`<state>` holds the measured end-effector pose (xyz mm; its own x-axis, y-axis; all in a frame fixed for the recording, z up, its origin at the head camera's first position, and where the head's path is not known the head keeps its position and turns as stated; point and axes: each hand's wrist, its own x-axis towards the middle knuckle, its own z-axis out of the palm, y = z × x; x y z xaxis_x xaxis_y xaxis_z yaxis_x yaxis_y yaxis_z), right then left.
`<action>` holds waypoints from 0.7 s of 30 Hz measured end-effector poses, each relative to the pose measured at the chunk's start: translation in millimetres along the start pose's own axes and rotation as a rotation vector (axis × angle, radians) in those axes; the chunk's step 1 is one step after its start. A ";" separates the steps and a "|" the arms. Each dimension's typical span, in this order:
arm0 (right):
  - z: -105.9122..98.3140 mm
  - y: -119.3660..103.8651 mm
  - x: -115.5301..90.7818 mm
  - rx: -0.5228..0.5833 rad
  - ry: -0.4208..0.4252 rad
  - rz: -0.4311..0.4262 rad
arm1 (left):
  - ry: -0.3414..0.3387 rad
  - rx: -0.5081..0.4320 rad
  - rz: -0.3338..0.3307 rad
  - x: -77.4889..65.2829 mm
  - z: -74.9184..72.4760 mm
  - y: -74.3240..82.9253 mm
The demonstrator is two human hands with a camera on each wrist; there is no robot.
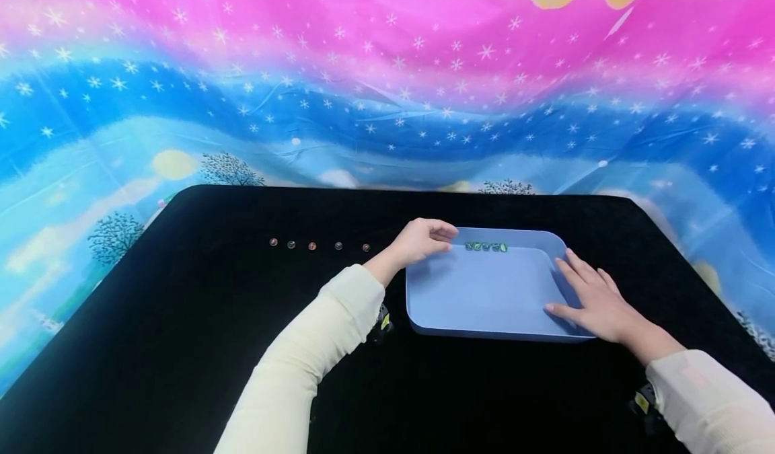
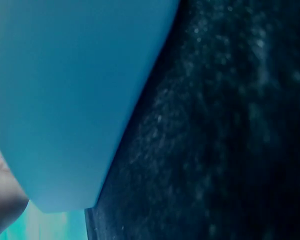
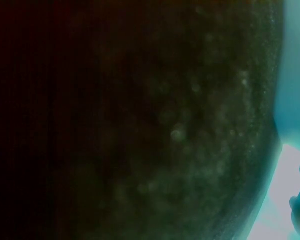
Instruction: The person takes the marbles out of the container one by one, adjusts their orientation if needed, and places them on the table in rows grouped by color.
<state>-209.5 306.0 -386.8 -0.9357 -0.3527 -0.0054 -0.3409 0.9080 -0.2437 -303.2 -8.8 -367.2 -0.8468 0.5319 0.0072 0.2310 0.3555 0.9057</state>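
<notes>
A shallow light-blue rectangular tray (image 1: 484, 299) lies on the black tabletop, right of centre in the head view. My left hand (image 1: 418, 242) holds its back-left corner, fingers at the rim and thumb on the inner side. Along the tray's right rim my right hand (image 1: 593, 303) rests with fingers straight and spread, the thumb reaching inside. Several small green glass marbles (image 1: 486, 247) sit in a row against the tray's back wall. The left wrist view shows the tray's side (image 2: 75, 100) close up, while a strip of it (image 3: 297, 75) edges the right wrist view.
Several small reddish and clear marbles (image 1: 311, 246) stand spaced out in a row on the black cloth (image 1: 200, 319), left of my left hand. Behind the table hangs a pink and blue snowflake-patterned curtain (image 1: 339, 97). Dark wrist cameras (image 1: 383, 323) show beneath both sleeves.
</notes>
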 end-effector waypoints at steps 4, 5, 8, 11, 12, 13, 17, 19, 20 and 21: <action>0.0 -0.2 0.1 0.005 0.001 -0.004 | 0.005 0.029 -0.004 4.4 4.4 -0.3; -0.1 -0.2 0.1 0.006 0.002 -0.004 | 0.009 0.033 -0.004 5.5 5.2 -0.5; -0.9 -0.4 -0.2 0.002 0.004 -0.003 | 0.022 0.055 0.004 9.2 7.2 -0.1; -0.7 -0.8 -0.8 0.002 0.004 0.001 | 0.026 0.082 0.013 12.4 8.5 1.0; -0.4 -1.0 -0.9 0.001 0.004 0.001 | 0.024 0.096 0.016 13.6 8.9 1.1; -0.2 -1.3 -1.2 0.003 0.006 0.000 | 0.021 0.111 0.016 14.6 9.2 1.2; 0.0 -2.1 -1.3 0.006 0.001 -0.005 | -0.004 0.154 0.020 18.9 10.4 0.0; 0.0 -1.9 -1.2 0.005 -0.002 -0.006 | -0.022 0.163 0.026 21.5 11.0 -0.9; 0.2 -1.8 -1.1 0.006 -0.003 -0.004 | -0.032 0.167 0.032 22.5 11.3 -1.1; 0.3 -1.7 -1.1 0.007 -0.003 -0.003 | -0.041 0.174 0.036 23.5 11.8 -1.2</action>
<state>-207.8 304.8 -386.6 -0.9343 -0.3563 -0.0073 -0.3433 0.9053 -0.2503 -317.7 12.3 -373.1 -0.8171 0.5762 0.0183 0.3437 0.4614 0.8179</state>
